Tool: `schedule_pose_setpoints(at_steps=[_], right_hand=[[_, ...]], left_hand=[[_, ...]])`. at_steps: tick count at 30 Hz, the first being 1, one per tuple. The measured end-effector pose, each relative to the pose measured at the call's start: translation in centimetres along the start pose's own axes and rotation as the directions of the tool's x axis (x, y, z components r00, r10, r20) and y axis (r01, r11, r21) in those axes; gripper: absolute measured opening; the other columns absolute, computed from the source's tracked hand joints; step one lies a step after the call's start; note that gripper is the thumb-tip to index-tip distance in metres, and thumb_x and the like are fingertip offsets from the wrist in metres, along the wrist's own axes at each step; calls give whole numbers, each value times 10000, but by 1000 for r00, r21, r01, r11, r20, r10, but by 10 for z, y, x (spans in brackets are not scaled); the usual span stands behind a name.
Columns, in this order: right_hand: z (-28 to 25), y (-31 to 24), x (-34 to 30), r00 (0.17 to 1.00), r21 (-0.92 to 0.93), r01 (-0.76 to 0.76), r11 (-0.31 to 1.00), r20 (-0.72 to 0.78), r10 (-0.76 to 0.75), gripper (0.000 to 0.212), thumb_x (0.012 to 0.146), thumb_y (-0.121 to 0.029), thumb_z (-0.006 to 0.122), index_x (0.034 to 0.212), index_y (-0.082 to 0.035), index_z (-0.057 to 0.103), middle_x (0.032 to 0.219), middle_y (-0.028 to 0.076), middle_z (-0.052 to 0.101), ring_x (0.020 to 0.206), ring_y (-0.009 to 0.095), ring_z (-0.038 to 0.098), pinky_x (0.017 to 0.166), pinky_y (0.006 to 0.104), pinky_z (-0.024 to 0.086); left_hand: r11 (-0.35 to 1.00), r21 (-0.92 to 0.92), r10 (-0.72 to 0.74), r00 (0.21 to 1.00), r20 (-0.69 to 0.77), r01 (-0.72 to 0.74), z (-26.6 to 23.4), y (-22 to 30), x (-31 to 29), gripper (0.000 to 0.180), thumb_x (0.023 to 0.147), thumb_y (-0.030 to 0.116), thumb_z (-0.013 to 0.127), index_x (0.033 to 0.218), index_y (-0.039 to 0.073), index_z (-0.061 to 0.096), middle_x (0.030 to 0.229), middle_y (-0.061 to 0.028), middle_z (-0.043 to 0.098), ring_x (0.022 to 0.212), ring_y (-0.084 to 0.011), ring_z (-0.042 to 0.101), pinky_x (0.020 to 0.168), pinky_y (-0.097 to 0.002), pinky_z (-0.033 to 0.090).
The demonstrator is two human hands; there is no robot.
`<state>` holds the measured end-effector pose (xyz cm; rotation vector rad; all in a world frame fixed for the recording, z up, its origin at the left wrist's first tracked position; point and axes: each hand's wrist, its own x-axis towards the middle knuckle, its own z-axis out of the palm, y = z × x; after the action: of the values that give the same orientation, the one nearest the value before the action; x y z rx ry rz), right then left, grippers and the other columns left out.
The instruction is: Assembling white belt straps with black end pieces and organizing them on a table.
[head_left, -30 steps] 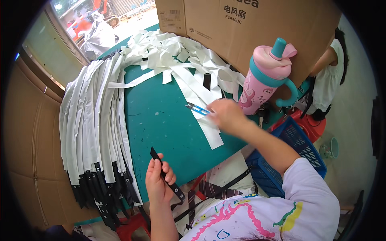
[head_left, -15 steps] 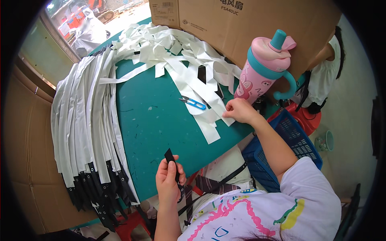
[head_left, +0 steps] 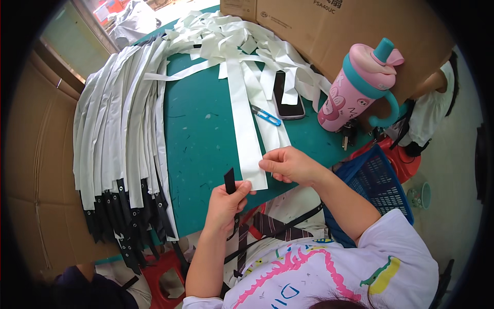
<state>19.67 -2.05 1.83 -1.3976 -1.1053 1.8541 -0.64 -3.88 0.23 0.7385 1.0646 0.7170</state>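
Observation:
My left hand point(head_left: 225, 206) is closed round a black strap point(head_left: 229, 177), its slanted end sticking up above the fingers and the rest hanging below the table edge. The left thumb tip also meets the near end of a long white fabric strip point(head_left: 243, 113). At that strip's right edge, close to the same end, my right hand point(head_left: 294, 166) pinches the fabric. The strip runs away from me to a loose heap of white strips point(head_left: 216, 38). Blue-handled thread snips point(head_left: 267, 116) lie just right of it, on another white strip.
A row of white sleeves with black eyeleted ends point(head_left: 116, 129) covers the table's left. At right stand a phone point(head_left: 289, 108), keys point(head_left: 347, 136) and a pink tumbler point(head_left: 355, 87). A cardboard box point(head_left: 329, 36) is behind; a blue basket point(head_left: 378, 180) sits lower right, near another person.
My right hand has brought a white strip's end left and nearer to me, up to my left hand. The phone is now more uncovered. The left hand keeps the black strap.

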Motion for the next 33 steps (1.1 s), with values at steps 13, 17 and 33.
schedule_pose_setpoints(at_steps=[13,17,33], right_hand=[[39,35,38,994,346,-42,937,113,2,166,867,-216,649,886,-54,617,671,-19,570,483,32,421,408,184,297],[40,36,47,996,605,-25,796,87,-35,144,856,-227,663,875,-86,644,724,-55,588,533,10,419,455,167,340],[56,27,46,994,470,106,876,-42,-98,218,825,-222,699,919,-29,660,784,11,633,556,48,457,497,198,375]], left_hand=[[989,145,20,998,-54,-12,-20,9,-11,201,869,202,641,806,71,502,636,13,481,471,-59,398,396,-195,252],[996,70,-67,987,145,57,-27,2,-40,309,996,359,362,875,84,436,750,-24,464,506,-68,395,392,-192,232],[987,-30,-147,965,216,157,-21,0,-30,336,1000,376,335,861,81,418,743,-41,452,510,-83,380,396,-199,224]])
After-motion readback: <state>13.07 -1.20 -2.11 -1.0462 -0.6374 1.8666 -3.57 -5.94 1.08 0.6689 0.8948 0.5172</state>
